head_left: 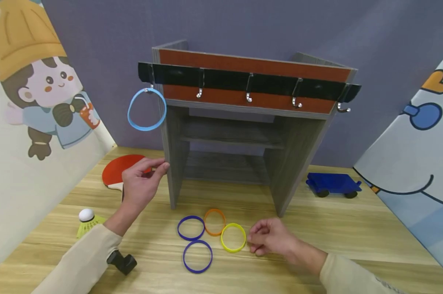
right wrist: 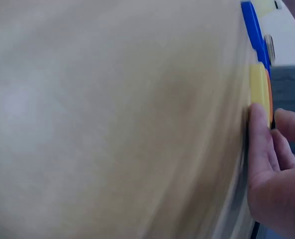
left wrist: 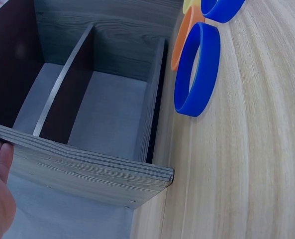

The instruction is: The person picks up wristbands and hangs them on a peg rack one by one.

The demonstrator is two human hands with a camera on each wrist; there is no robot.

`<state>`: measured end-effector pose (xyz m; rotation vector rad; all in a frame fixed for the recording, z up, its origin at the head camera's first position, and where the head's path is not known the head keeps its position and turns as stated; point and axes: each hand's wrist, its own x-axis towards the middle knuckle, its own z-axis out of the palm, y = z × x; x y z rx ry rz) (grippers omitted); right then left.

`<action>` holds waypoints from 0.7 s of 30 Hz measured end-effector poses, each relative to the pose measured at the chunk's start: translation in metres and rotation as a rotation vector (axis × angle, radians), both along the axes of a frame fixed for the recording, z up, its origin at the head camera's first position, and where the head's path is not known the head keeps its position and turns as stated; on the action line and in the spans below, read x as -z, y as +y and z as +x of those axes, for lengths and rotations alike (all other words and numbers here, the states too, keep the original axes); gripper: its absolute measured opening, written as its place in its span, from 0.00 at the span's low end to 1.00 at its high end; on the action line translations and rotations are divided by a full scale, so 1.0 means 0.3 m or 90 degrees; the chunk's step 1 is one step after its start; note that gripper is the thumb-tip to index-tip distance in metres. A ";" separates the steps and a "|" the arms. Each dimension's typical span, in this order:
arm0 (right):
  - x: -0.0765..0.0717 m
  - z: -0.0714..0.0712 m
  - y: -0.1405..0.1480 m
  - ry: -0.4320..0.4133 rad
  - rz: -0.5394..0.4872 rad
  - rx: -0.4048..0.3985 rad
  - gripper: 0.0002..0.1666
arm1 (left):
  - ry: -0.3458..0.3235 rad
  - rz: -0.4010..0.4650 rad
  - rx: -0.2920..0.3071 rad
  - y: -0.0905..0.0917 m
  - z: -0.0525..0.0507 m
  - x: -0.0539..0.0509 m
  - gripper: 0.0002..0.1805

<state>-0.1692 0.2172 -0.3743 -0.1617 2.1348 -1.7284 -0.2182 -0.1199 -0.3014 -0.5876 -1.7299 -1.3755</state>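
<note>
A grey wooden shelf unit (head_left: 221, 108) carries a black strip with several metal hooks (head_left: 249, 98). From the leftmost hook hangs a light blue wristband (head_left: 147, 127). My left hand (head_left: 142, 179) has its fingertips against the outer side of the left panel, by its front edge; the left wrist view shows fingers (left wrist: 3, 159) at that edge. On the table lie a yellow wristband (head_left: 223, 244), an orange one (head_left: 206, 228) and two dark blue wristbands (head_left: 178, 231). My right hand (head_left: 271, 239) is at the yellow band's right side, fingers bent, a fingertip against it, thumb apart.
A red table tennis paddle (head_left: 116, 169) lies behind my left hand. A yellow shuttlecock (head_left: 87, 222) sits near the left forearm. To the right of the shelf unit stands a blue toy cart (head_left: 331, 183). Cartoon-printed panels (head_left: 401, 155) flank the wooden table (head_left: 353, 232).
</note>
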 end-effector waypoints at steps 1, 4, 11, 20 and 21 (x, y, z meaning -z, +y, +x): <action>0.000 -0.007 0.001 -0.002 0.001 -0.004 0.10 | -0.001 0.001 0.002 0.002 0.002 -0.002 0.10; 0.000 -0.026 0.006 -0.008 0.006 -0.019 0.10 | -0.001 0.008 0.011 0.006 0.002 -0.001 0.10; 0.016 -0.053 -0.009 0.003 0.034 -0.013 0.12 | 0.005 0.009 0.013 0.005 -0.002 0.002 0.09; 0.012 -0.054 -0.038 0.006 0.066 0.019 0.15 | 0.000 0.011 0.013 0.000 0.001 -0.002 0.09; 0.011 -0.053 -0.039 0.007 0.065 0.020 0.15 | 0.000 0.012 0.014 -0.001 0.001 -0.002 0.09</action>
